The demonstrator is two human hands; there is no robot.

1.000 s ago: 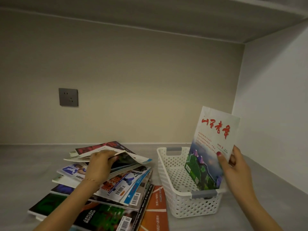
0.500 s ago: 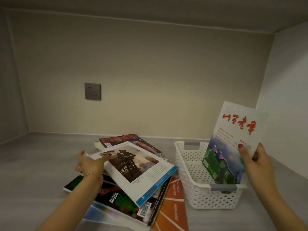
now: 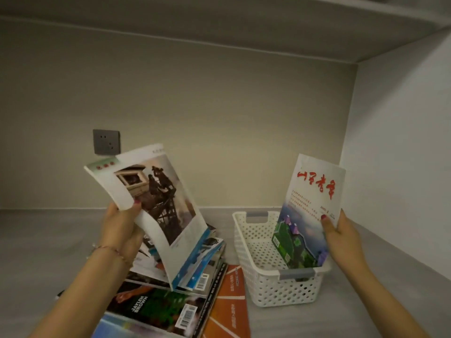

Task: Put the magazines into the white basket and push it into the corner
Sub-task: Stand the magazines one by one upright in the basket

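The white perforated basket [image 3: 251,254] stands on the grey shelf right of centre. Upright inside it, against its right wall, is a white magazine with red characters [image 3: 312,206], gripped at its right edge by my right hand [image 3: 341,240]. My left hand [image 3: 122,230] holds a magazine with a dark tower photo [image 3: 158,206] lifted and tilted above the pile of magazines [image 3: 170,303], which lies left of the basket. An orange magazine [image 3: 231,303] sticks out from the pile's lower right.
A grey wall socket [image 3: 106,141] is on the back wall. The side wall [image 3: 395,191] rises to the right, meeting the back wall in a corner behind the basket. A shelf board [image 3: 244,18] runs overhead. Grey shelf surface [image 3: 44,240] stretches left.
My left hand has taken the tower-photo magazine off the pile and raised it upright. My right hand still holds the red-titled magazine standing in the basket.
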